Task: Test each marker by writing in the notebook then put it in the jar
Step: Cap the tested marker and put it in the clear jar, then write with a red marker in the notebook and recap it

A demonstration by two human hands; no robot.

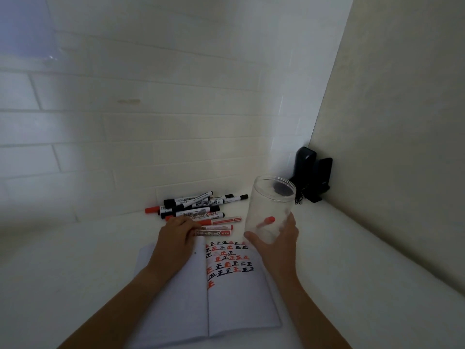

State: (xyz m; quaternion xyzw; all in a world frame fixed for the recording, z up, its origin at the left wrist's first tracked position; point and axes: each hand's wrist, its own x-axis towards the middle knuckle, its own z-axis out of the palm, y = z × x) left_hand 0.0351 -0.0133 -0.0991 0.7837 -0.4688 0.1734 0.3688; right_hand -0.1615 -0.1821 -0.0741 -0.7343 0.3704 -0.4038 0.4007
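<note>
With only one red-capped marker (266, 222) lying inside the clear plastic jar (270, 210) that the right hand (275, 244) is gripping, the left hand (176, 234) is curling over the pile of black and red whiteboard markers (198, 210) beyond the open white notebook (226, 298), so most are waiting.

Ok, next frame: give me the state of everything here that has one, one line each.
Jar: lidless, tilted, gripped by the right hand, one red item inside.
Notebook: open flat, right page partly filled with red and black characters.
Marker pile: capped, lying by the wall.
Left hand: resting on the nearest markers.
</note>
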